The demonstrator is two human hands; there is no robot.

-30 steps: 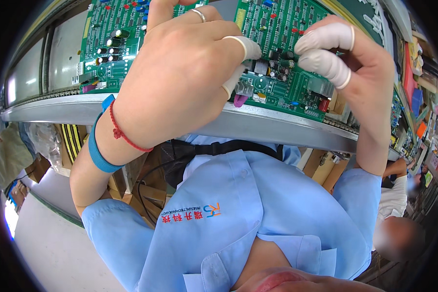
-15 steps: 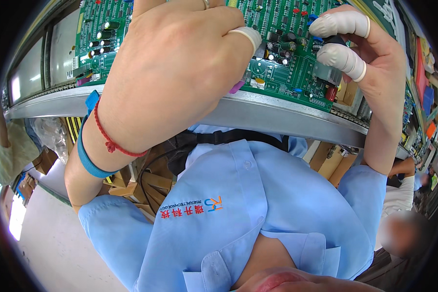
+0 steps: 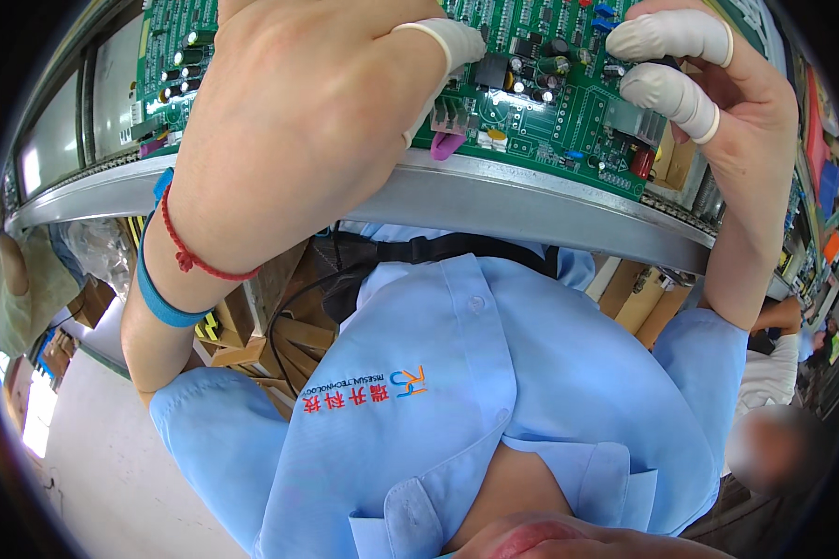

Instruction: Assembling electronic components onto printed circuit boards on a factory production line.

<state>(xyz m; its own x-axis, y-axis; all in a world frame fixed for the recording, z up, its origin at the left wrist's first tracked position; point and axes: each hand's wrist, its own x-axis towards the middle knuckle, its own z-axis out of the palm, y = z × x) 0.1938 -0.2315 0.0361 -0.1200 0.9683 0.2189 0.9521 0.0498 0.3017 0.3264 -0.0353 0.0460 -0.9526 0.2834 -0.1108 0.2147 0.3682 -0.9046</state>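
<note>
Circuit board (image 3: 569, 114), green, component-studded, beneath left hand (image 3: 294, 107) (curled, grip hidden), right hand (image 3: 750, 116) (digits slightly parted, hold unclear).

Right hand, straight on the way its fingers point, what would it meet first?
The right hand would likely meet the capacitors on the green board, to its left; depth is unclear, so it might pass above.

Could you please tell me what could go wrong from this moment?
1. The left hand, in white rubbery finger covers, hides part of the flat green circuit board from this camera, so a knocked component might go unnoticed.
2. The right hand is close to small, blocky blue components; a slip could perhaps bend one.
3. The purple loop-shaped piece juts at the board's edge beside the silver metal rail, near the left hand, so it might get caught.
</note>
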